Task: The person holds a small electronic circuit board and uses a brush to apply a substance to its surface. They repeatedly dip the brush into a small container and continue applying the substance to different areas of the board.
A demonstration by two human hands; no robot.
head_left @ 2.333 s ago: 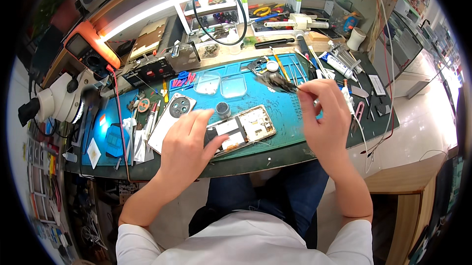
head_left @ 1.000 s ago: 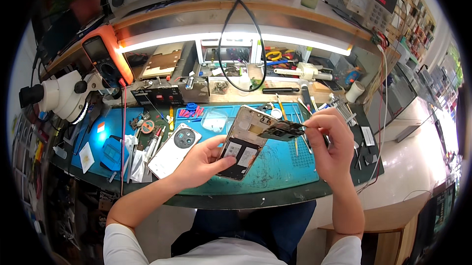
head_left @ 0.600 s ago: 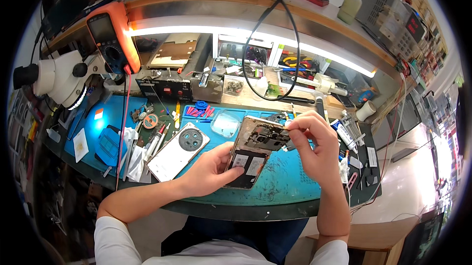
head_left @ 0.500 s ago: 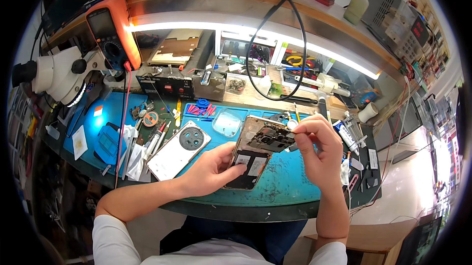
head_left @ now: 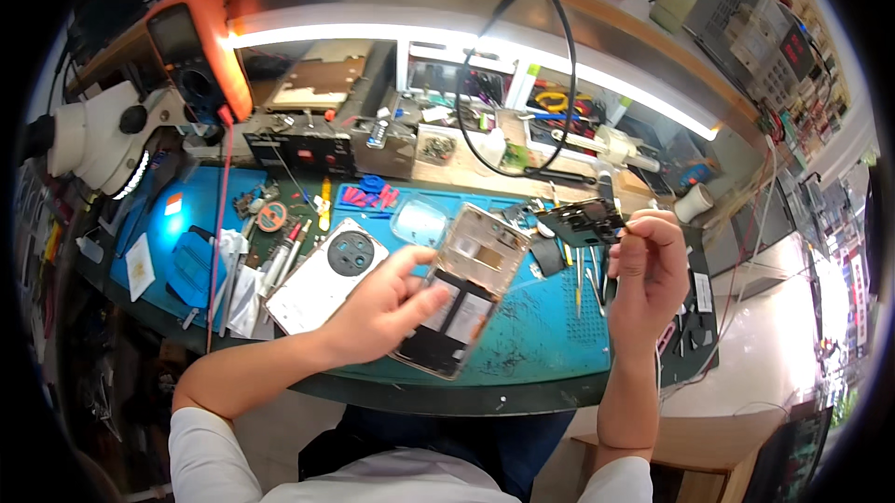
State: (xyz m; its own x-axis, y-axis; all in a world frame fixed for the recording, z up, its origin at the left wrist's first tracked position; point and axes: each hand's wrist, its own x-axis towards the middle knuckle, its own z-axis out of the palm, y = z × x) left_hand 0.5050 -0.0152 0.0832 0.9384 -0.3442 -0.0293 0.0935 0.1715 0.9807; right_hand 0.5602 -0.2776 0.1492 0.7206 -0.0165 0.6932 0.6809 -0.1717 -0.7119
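My right hand pinches a dark phone circuit board by its right end, raised above the mat and apart from the phone. Below and to the left is the opened phone frame, its upper bay bare metal and a black battery in its lower half. My left hand grips this frame at its left edge, thumb over the battery side; the fingers beneath are partly hidden. Beside that hand lies a white phone back cover with a round dark camera ring.
A blue work mat covers the bench. Tweezers and thin tools lie to the right, a clear plastic box behind the frame. An orange multimeter and a microscope stand left. A black cable loop hangs overhead.
The circuit board has come away from the phone frame and moved up and right in my right hand. The frame has tipped flatter and shifted slightly left with my left hand.
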